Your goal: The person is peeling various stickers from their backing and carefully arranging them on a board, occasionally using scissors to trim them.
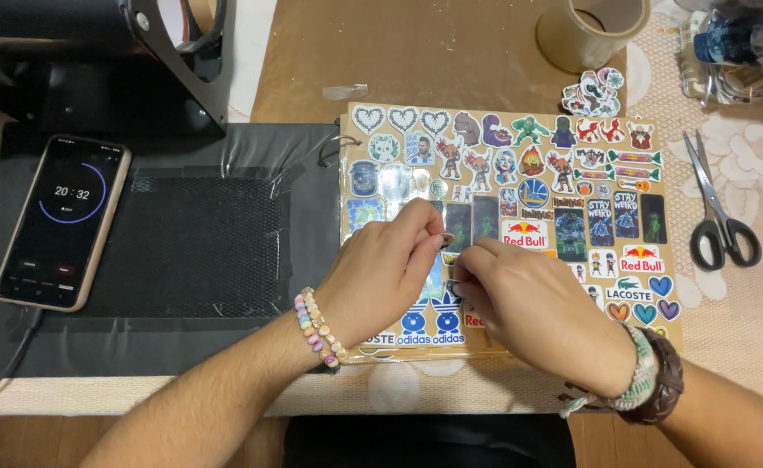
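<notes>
A brown cardboard sheet [669, 156] covered with several colourful stickers lies in front of me. My left hand [381, 269], with a bead bracelet on the wrist, pinches a small round sticker [447, 239] between thumb and forefinger over the sheet's middle. My right hand [529, 308], wearing woven and leather wristbands, rests on the sheet just right of it, fingertips curled close to the same sticker. Whether the right fingers touch the sticker is unclear. Both hands hide the stickers beneath them.
A phone [62, 221] showing a timer lies on a black mat [199, 251] at left, cable attached. Scissors [718, 208] lie right of the sheet. A tape roll [590, 30], a loose sticker pile [594, 93] and a clear bag [737, 48] sit at the back right. A black machine [121, 61] stands back left.
</notes>
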